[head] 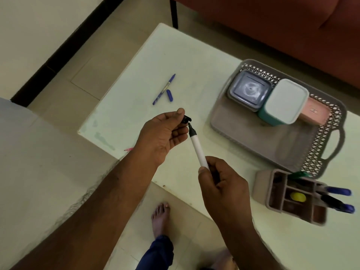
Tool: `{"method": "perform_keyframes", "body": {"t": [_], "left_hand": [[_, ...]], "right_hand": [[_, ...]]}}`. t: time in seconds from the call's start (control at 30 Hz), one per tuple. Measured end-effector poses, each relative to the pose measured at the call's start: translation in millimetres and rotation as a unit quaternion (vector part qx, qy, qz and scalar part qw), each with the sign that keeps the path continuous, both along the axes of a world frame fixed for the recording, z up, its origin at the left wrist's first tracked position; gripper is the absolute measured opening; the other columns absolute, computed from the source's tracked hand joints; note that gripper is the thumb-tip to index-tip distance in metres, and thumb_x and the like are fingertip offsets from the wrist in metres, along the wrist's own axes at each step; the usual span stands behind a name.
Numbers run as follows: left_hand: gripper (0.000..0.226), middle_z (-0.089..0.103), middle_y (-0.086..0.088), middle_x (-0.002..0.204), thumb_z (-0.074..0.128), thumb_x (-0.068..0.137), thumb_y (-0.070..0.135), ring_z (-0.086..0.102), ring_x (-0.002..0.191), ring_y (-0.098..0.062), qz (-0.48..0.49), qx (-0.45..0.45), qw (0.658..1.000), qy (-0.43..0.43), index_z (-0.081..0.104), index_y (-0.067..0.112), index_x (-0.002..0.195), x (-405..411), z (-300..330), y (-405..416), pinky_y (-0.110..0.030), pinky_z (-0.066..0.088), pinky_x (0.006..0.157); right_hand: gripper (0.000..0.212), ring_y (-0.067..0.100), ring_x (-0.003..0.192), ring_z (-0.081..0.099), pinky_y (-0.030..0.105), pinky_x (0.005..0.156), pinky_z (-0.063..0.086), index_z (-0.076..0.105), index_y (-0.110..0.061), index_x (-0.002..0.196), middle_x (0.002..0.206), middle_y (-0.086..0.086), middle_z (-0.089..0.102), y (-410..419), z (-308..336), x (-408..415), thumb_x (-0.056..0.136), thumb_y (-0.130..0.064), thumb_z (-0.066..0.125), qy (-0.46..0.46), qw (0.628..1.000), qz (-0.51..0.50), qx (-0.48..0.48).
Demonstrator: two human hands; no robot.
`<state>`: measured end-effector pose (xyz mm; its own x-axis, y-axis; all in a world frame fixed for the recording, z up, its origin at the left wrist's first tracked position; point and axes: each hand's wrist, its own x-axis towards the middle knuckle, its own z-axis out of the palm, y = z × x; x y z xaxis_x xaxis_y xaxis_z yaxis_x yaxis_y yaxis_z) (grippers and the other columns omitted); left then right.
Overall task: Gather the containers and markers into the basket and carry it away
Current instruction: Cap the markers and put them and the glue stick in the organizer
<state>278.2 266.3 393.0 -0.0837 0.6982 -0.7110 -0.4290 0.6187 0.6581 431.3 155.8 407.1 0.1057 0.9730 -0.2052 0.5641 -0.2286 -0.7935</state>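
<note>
Head view: our right hand (222, 182) pinches the white marker (196, 149) by its tail over the table (194, 55); left hand (165, 131) pinches its black cap (187, 119). Light, stiff, slick; we'd grip mid-barrel

Pale bench (175, 55) over beige tiled floor (81, 61), dark skirting strip (64, 47) running along the wall at upper left. Rust-red sofa (272, 22) behind the bench, one black leg (174, 12) showing. Bare foot (160, 217) with blue trouser cuff (161, 248) on the floor below.
</note>
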Motion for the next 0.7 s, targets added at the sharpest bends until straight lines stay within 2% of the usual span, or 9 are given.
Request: {"method": "perform_keyframes", "body": {"t": [0.2,0.37,0.53,0.63,0.7], "left_hand": [[0.03,0.074,-0.009,0.092,0.076,0.081,0.028,0.07,0.08,-0.018,-0.031,0.012,0.999,0.009,0.07,0.01,0.104,40,13,-11,-0.029,0.058,0.069],[0.015,0.076,-0.007,0.088,0.075,0.084,0.021,0.071,0.078,-0.018,-0.073,0.04,0.995,0.051,0.074,0.014,0.097,58,18,-22,-0.029,0.058,0.069],[0.011,0.076,-0.004,0.085,0.076,0.083,0.023,0.072,0.076,-0.016,-0.118,0.062,0.988,0.081,0.077,0.02,0.094,79,23,-33,-0.029,0.058,0.071],[0.011,0.076,-0.003,0.085,0.075,0.084,0.021,0.072,0.077,-0.015,-0.106,0.063,0.99,0.066,0.077,0.019,0.095,95,25,-39,-0.03,0.059,0.072],[0.013,0.076,-0.002,0.086,0.074,0.085,0.02,0.072,0.079,-0.015,-0.1,0.066,0.991,0.052,0.076,0.018,0.097,107,27,-42,-0.032,0.059,0.075]], "right_hand": [[0.006,0.011,0.058,0.055,0.015,0.047,0.041,0.057,-0.036,0.09,0.073,-0.01,0.06,-14,8,28,0.09,-0.03,0.056,0.02,0.999,-0.029,-0.008],[0.01,0.01,0.057,0.055,0.015,0.047,0.043,0.061,-0.034,0.086,0.074,-0.01,0.061,-27,14,49,0.092,-0.026,0.059,0.036,0.998,-0.045,-0.02],[0.009,0.001,0.059,0.056,0.009,0.048,0.042,0.061,-0.037,0.091,0.06,-0.011,0.056,-33,18,66,0.093,-0.028,0.059,0.046,0.997,-0.049,-0.041],[0.004,0.0,0.062,0.057,0.009,0.048,0.042,0.059,-0.034,0.097,0.064,-0.01,0.056,-36,20,75,0.096,-0.031,0.057,0.058,0.995,-0.057,-0.055],[0.009,0.0,0.066,0.057,0.011,0.05,0.043,0.059,-0.031,0.101,0.067,-0.01,0.057,-37,22,79,0.098,-0.038,0.054,0.052,0.996,-0.055,-0.052]]}}
